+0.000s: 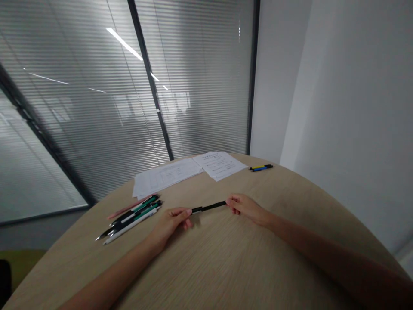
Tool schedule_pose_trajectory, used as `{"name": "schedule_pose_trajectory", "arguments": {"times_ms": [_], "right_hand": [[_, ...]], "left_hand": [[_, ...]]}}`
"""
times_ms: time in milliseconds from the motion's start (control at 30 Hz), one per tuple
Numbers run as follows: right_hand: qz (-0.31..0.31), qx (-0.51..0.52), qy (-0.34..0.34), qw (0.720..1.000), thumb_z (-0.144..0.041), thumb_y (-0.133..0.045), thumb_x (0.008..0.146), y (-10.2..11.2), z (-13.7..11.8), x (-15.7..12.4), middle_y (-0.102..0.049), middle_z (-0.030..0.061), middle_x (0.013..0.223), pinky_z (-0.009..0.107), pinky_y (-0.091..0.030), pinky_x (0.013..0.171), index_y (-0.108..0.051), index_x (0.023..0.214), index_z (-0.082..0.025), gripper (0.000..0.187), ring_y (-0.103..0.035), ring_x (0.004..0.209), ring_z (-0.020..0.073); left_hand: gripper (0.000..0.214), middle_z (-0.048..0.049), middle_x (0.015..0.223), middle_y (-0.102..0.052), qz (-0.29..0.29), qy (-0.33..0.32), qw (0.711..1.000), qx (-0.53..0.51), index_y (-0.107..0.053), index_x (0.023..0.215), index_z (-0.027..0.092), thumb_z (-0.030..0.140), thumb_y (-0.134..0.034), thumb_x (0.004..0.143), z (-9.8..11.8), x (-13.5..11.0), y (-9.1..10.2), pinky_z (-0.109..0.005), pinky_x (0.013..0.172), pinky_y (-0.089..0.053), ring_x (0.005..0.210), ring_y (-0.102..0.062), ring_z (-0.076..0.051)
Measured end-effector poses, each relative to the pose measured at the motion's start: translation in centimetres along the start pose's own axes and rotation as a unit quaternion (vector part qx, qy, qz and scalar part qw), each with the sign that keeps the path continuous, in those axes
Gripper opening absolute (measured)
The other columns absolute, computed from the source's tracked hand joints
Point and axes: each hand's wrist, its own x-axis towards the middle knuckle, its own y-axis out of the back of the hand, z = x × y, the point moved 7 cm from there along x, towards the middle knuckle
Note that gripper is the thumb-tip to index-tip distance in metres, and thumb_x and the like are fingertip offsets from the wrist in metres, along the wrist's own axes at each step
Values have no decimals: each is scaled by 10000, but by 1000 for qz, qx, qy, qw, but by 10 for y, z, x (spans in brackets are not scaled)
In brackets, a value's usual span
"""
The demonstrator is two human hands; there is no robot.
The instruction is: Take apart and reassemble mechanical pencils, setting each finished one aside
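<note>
A thin black pen (209,207) is stretched between my two hands just above the round wooden table (226,267). My left hand (172,220) pinches its left end, where a small white band shows. My right hand (245,206) grips the right end with curled fingers. Both forearms rest on the table top.
A cluster of several pens and pencils (134,216), black, green, white and pink, lies to the left of my left hand. White printed sheets (190,170) lie at the far edge. A yellow pen and a blue pen (261,167) lie at the far right. Glass walls with blinds stand behind.
</note>
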Motion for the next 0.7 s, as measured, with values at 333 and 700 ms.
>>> {"name": "schedule_pose_trajectory", "arguments": {"times_ms": [333, 700], "right_hand": [[-7, 76, -19, 997, -304, -663, 647, -3, -1, -1, -489, -66, 518, 199, -325, 486, -527, 698, -171, 198, -432, 461, 63], [24, 57, -12, 998, -451, -497, 781, 2, 3, 1, -468, -37, 472, 208, -344, 464, -503, 604, -172, 330, -434, 439, 80]], "left_hand": [[461, -32, 470, -624, 15, 19, 999, 21, -636, 589, 149, 565, -484, 714, -5, 0, 1, -238, 505, -359, 463, -522, -144], [301, -21, 679, -668, 6, -14, 999, -37, -634, 748, 145, 361, -702, 551, -6, 5, 1, -201, 470, -340, 476, -500, -92]]}}
